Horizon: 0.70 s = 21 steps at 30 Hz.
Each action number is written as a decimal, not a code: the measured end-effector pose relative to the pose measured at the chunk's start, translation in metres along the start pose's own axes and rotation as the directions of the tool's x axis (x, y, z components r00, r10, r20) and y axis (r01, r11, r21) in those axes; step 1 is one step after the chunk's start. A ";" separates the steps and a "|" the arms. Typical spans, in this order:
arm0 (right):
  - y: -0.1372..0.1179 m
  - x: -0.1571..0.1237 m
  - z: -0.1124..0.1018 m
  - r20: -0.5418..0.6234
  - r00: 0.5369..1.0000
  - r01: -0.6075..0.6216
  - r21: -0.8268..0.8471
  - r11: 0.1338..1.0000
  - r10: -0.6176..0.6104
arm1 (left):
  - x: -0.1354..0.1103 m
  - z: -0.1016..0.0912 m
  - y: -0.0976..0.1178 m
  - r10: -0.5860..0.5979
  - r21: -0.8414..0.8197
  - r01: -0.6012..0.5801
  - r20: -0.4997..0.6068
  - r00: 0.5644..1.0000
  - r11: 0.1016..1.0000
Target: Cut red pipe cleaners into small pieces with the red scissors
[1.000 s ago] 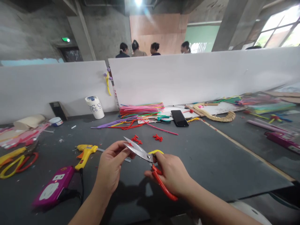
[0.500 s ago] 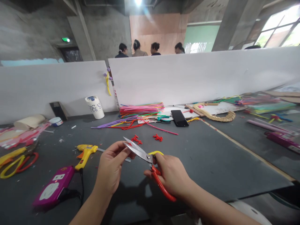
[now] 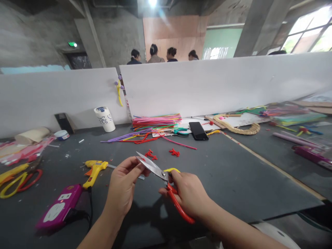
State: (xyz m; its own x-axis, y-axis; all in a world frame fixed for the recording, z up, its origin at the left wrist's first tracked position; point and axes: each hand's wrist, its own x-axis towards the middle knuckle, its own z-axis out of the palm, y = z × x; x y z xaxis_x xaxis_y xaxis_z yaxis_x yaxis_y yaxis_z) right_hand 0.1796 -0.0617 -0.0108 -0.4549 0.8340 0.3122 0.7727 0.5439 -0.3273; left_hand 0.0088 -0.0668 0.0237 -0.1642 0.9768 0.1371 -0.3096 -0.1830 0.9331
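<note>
My right hand (image 3: 190,193) is wrapped round the red and yellow handles of a pair of scissors (image 3: 155,168), blades pointing up and left, nearly shut. My left hand (image 3: 123,185) pinches a small red piece (image 3: 143,159) at the blades, fingers pressed together. Both hands hover over the dark grey table (image 3: 233,169). Two small red twisted pieces (image 3: 150,154) (image 3: 174,151) lie on the table just beyond the blade tips.
A yellow glue gun (image 3: 93,168) and a magenta power strip (image 3: 58,206) lie to the left. Another pair of scissors (image 3: 15,176) sits at the far left. Coloured pipe cleaners (image 3: 155,121), a black phone (image 3: 198,130) and a paper cup (image 3: 105,118) lie before white partition boards (image 3: 207,83). Several people stand beyond.
The scissor blades have closed slightly on the red piece. Both hands stay almost where they were. The people behind the partition have shifted.
</note>
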 end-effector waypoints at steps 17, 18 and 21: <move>-0.002 0.001 -0.002 0.009 1.000 -0.010 -0.009 1.000 0.010 | 0.001 -0.003 0.004 -0.030 -0.006 0.030 0.013 0.999 1.000; -0.002 0.001 -0.002 0.007 1.000 -0.010 -0.010 1.000 0.010 | 0.002 -0.003 0.004 -0.034 -0.001 0.034 0.016 0.999 0.999; -0.002 0.001 -0.002 0.003 1.000 -0.016 -0.023 1.000 0.016 | 0.003 -0.005 0.005 -0.038 0.007 0.038 0.027 0.999 0.999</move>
State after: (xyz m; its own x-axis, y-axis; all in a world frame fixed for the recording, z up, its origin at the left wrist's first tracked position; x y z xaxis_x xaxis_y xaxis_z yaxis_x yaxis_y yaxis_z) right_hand 0.1785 -0.0622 -0.0076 -0.4441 0.8428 0.3040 0.7897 0.5285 -0.3116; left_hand 0.0024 -0.0657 0.0270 -0.1273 0.9857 0.1107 -0.3090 -0.1455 0.9399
